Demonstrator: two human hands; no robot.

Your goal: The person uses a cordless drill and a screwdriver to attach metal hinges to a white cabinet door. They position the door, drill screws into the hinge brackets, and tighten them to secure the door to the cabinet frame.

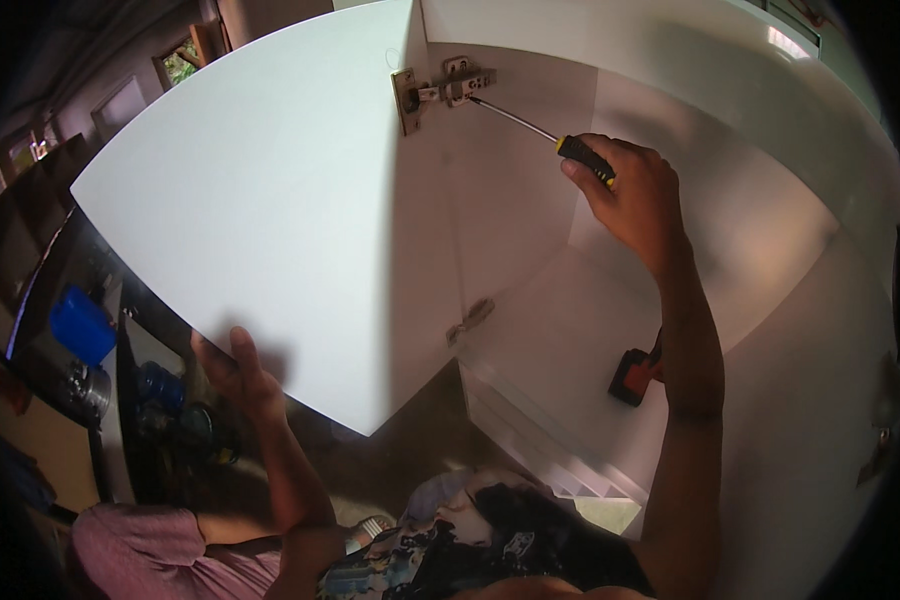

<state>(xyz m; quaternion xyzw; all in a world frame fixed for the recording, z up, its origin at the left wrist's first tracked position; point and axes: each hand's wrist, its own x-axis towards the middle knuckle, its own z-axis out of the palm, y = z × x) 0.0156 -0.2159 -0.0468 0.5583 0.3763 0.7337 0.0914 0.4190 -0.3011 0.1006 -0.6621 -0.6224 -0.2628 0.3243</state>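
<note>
A white cabinet door (pixel 250 190) stands swung open on the left. My left hand (pixel 238 375) grips its outer edge low down, thumb on the front face and the other fingers hidden behind it. In my right hand (pixel 635 190) is a screwdriver (pixel 582 152) with a black and yellow handle. Its tip meets the upper metal hinge (pixel 460 85), at the plate fixed to the inner side wall. The hinge's other end is set into the door. Lower on the same wall sits a second hinge (pixel 470 320), partly hidden by the door.
Inside the white cabinet (pixel 540 280), a red and black power tool (pixel 630 377) lies partly behind my right forearm. Another hinge (pixel 880 440) shows at the far right. Beyond the door at left are a blue container (pixel 83 325) and several jars. A person's pink-clothed leg (pixel 140 540) is at lower left.
</note>
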